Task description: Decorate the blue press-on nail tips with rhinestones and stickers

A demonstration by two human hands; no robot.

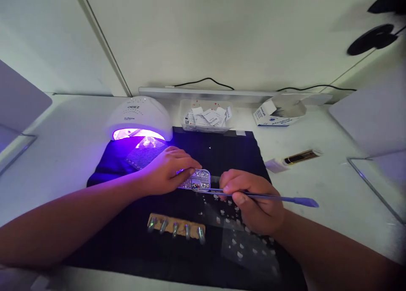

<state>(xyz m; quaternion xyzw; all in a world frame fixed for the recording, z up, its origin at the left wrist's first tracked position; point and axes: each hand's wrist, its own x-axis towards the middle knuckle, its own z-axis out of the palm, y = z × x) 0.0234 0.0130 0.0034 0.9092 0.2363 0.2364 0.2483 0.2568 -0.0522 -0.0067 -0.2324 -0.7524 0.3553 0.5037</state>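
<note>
The left hand (pixel 168 170) is lying palm-down on the small clear plastic compartment box of rhinestones (pixel 198 179), its fingertips pressing on the box's near-left part, apparently to keep it from sliding on the black cloth mat (pixel 133 240). The right hand (pixel 250 200) is pinching a thin purple-handled picking tool (pixel 279 198) between thumb and fingers as one would a pencil, the handle trailing off to the right and the slim tip reaching left to the box's near edge, just under the left fingertips (whether the tip is touching a stone is too small to tell). So the box is sitting between the two hands, touching the left one and just beside the right. Nearer to the person than both hands, a tan strip holding five metallic nail tips (pixel 176 228) is resting on the mat, likely kept close for easy reach. Under and below the right hand, a clear sheet dotted with small pale pieces (pixel 244 244) is lying flat. Beyond the left hand, a white domed nail lamp (pixel 138 118) is glowing violet, and farther back are standing a clear tub of white paper packets (pixel 206 116) and an open white carton (pixel 279 112).
</note>
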